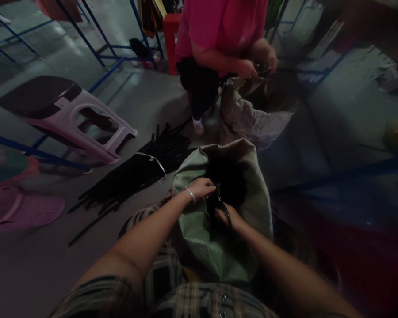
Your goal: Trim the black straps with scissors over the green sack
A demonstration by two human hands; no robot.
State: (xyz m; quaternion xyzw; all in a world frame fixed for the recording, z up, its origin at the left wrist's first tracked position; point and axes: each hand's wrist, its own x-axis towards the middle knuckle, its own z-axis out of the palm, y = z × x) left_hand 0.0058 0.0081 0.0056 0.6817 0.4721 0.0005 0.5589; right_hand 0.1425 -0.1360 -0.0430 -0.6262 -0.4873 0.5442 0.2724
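Observation:
My left hand (pixel 204 189), with a bracelet at the wrist, is closed in a pinch on a thin dark piece over a sack. Just right of it and lower, my right hand (pixel 231 216) is wrapped around black-handled scissors (pixel 227 213), whose blades point up toward the left fingertips. Both hands are above the mouth of the pale green woven sack (pixel 199 238), which stands open between my knees. A dark mass (pixel 234 176) fills the shadowed inside; its single pieces cannot be made out. To the left, a tied bundle of long black strips (pixel 132 172) lies on the floor.
A person in a pink top (pixel 215 26) sits opposite, both hands over another woven sack (pixel 245 119). At left are a stool with a dark seat (pixel 40 95) and a pink plastic slipper or basket-like item (pixel 36 207). Blue metal frame legs (pixel 112 73) stand around.

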